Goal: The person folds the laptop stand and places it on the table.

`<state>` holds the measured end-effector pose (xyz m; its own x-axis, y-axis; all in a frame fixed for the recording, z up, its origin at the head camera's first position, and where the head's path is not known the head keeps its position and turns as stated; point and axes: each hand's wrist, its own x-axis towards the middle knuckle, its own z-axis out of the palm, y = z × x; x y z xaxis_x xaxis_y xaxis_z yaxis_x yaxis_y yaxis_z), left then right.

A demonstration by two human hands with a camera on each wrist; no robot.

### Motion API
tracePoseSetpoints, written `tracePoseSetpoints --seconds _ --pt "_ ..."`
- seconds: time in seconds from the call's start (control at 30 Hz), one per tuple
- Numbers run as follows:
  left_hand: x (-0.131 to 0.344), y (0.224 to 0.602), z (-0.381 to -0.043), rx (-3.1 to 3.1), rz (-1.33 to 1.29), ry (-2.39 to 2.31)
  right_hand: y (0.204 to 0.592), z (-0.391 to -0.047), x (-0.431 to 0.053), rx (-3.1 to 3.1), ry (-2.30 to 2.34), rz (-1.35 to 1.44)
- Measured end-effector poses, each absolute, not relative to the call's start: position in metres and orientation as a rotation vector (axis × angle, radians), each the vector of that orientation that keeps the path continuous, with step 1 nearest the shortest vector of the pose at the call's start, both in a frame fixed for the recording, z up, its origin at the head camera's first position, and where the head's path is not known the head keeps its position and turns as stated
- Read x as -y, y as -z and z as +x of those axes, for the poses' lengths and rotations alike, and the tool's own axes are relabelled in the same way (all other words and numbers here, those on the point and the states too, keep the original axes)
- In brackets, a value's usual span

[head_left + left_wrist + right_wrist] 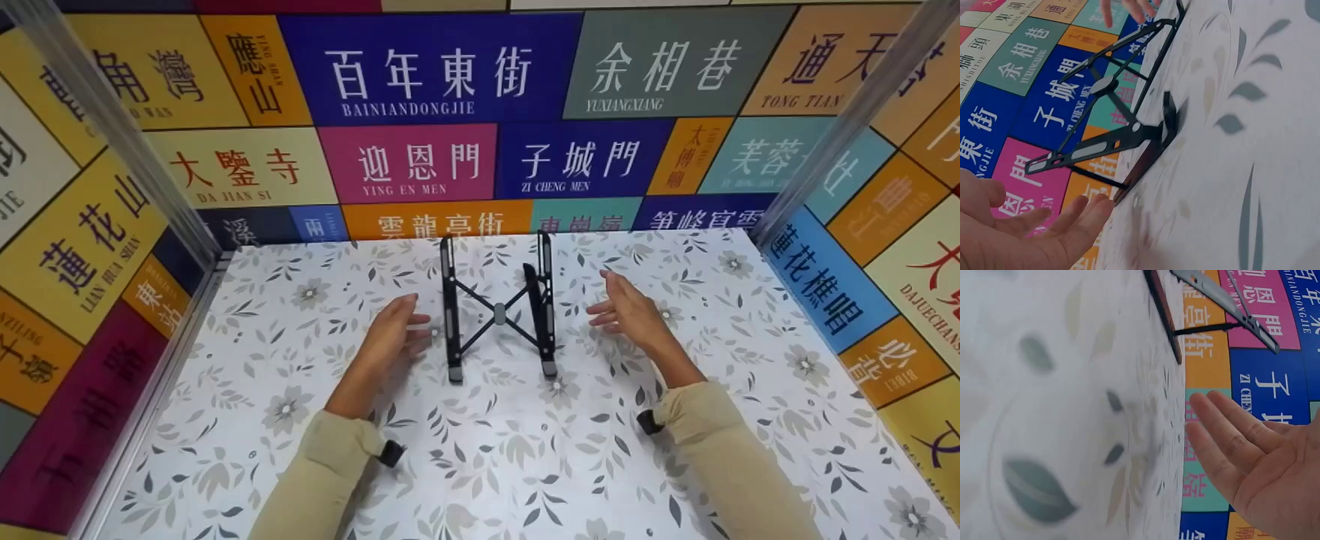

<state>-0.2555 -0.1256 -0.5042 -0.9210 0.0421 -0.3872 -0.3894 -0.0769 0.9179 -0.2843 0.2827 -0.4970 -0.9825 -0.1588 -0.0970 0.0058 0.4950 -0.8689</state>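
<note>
A black foldable laptop stand (499, 313) stands unfolded on the table, its two side rails joined by crossed bars with a grey hub. To its left is my left hand (386, 334), fingers extended toward the near rail and nothing in its grasp. My right hand (630, 311) hovers on the other side, farther from the stand, with relaxed fingers. In the left wrist view the raised support arms of the stand (1095, 149) show beyond the left fingertips. Only one end of the stand (1221, 299) appears in the right wrist view, above the right hand (1258, 461).
The table (480, 465) has a white cover with grey leaves and flowers. Panels of coloured signs with Chinese lettering (427, 67) rise behind it and at both sides. Clear corner strips (832, 135) run up between the panels.
</note>
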Motion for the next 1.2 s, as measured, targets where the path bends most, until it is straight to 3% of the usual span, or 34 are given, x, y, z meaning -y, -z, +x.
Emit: tracePoseSetpoints --seconds 0.17,0.6,1.2 --pt "0.107 0.509 -0.264 -1.809 -0.495 -2.137 0.498 -0.289 -0.265 -2.420 1.622 -0.108" --pt "0.089 0.523 -0.284 -1.991 -0.324 -2.173 0.503 -0.307 -0.225 -2.237 1.737 0.016" --pt "0.091 0.525 -0.267 -2.178 -0.123 -2.014 0.518 -0.292 -0.222 -2.331 1.692 -0.093"
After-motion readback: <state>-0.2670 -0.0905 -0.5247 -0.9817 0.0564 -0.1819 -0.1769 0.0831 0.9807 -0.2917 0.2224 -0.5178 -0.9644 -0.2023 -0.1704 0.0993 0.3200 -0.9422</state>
